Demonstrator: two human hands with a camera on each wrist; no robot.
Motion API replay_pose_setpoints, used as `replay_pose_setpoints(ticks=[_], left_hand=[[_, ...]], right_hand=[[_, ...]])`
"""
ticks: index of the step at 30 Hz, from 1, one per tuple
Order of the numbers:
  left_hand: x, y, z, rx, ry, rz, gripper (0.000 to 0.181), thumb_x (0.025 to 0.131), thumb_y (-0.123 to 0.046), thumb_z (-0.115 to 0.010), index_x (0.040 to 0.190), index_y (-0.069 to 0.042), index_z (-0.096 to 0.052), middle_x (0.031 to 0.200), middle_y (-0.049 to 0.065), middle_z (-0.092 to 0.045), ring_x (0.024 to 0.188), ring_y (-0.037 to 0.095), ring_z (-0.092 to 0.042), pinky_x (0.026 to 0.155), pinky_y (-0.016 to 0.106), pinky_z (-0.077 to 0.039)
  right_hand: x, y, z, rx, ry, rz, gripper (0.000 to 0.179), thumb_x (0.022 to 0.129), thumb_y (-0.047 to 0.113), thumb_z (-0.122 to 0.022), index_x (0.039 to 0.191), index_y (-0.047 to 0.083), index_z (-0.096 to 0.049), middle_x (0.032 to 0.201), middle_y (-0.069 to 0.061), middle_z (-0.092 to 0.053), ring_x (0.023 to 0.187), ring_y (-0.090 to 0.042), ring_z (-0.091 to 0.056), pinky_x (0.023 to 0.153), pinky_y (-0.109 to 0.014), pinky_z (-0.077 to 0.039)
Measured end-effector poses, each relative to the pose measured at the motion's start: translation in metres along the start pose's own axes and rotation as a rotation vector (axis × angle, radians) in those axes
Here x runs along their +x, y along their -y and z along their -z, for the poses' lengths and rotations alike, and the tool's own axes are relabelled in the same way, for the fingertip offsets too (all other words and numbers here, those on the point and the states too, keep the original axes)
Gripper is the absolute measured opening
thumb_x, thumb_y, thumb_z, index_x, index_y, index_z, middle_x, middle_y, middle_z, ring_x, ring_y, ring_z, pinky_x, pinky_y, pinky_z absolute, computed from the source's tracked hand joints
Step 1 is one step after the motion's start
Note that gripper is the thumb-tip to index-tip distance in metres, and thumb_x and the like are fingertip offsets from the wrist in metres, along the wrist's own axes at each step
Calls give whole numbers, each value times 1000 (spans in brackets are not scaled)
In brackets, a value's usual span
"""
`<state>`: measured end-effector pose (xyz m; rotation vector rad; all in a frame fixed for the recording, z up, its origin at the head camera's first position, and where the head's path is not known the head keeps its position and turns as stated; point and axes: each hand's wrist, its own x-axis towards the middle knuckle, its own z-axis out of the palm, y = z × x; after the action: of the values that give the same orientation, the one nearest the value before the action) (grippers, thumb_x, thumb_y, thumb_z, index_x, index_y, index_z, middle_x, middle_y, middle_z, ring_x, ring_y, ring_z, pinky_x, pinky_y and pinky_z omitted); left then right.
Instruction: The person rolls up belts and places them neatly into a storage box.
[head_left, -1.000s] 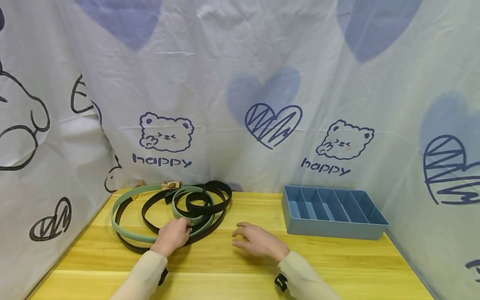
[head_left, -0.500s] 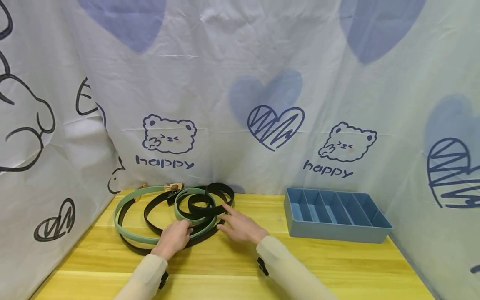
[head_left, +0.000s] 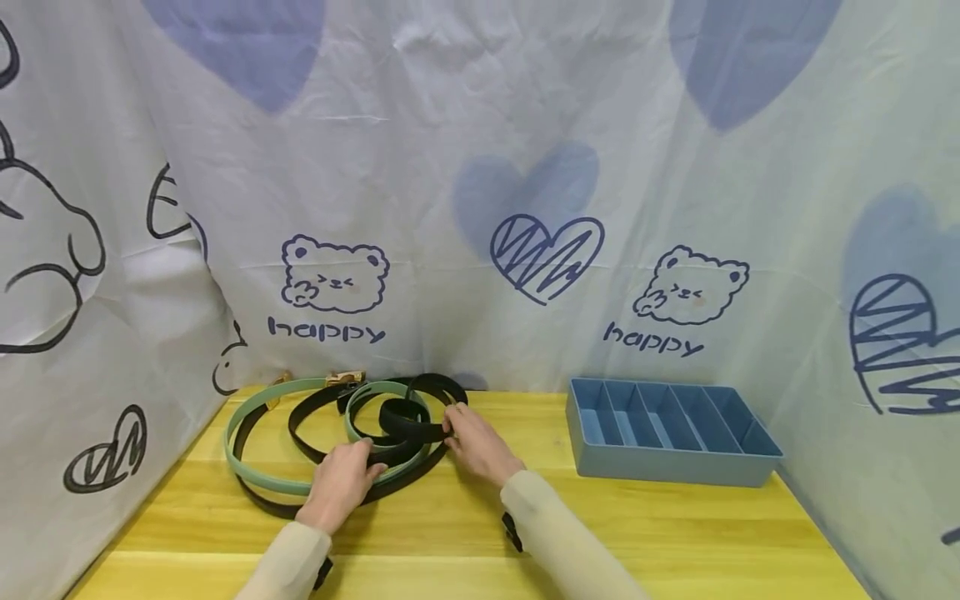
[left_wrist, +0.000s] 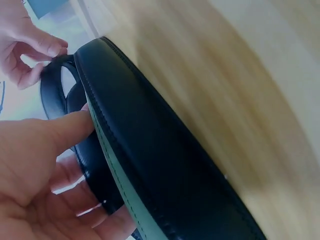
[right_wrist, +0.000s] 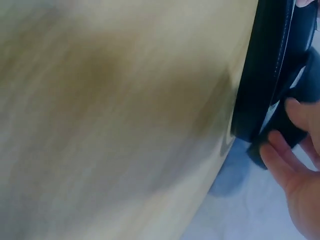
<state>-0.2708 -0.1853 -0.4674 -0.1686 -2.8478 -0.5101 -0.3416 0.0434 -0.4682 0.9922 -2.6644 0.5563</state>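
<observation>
Coiled belts lie together at the left of the table in the head view. My right hand (head_left: 480,446) pinches a black belt (head_left: 422,432) at the right side of its small coil, thumb and fingertips on the strap. Closer to me, my left hand (head_left: 341,485) grips the same coil's strap near its front. In the left wrist view, the left thumb and fingers (left_wrist: 75,132) close round a black strap behind a green belt (left_wrist: 127,187) and a wider black strap (left_wrist: 150,135). The right wrist view shows the right hand (right_wrist: 297,185) on the black strap's edge.
A blue-grey tray (head_left: 671,462) with several narrow compartments stands at the back right of the wooden table (head_left: 675,533). Gold buckles (head_left: 345,378) lie behind the coils. A printed white cloth (head_left: 450,108) rises along the back and sides.
My right hand has come left from beside the coils and taken hold of the black belt, whose small coil is now pulled tighter. The left hand stays near the front of the coils.
</observation>
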Motion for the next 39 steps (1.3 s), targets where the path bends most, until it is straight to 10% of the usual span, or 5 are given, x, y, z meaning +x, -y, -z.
replay_pose_setpoints(ticks=[17,29,39], left_hand=[[-5,3,10,141,-580,-126,21,80,-13,-82,89,-4,-66,84,18,-68,80,37,-59,57,49,-49],[15,-13,33,45,-739,-215,22,79,-8,-82,81,-5,-60,80,15,-63,79,34,-56,65,45,-49],[37,-49,55,-23,-869,-306,21,80,-8,-81,79,-3,-60,75,12,-59,77,32,-55,68,42,-50]], right_hand=[[-8,-7,34,221,-257,-91,21,98,26,-59,108,8,-56,114,-9,-55,92,-22,-58,84,-37,-51],[-36,-8,70,331,-460,-109,18,88,21,-75,97,11,-64,101,-6,-64,100,-25,-64,88,-43,-52],[-47,-4,86,339,-468,-113,29,87,25,-76,113,16,-66,96,-1,-61,96,-20,-52,84,-42,-44]])
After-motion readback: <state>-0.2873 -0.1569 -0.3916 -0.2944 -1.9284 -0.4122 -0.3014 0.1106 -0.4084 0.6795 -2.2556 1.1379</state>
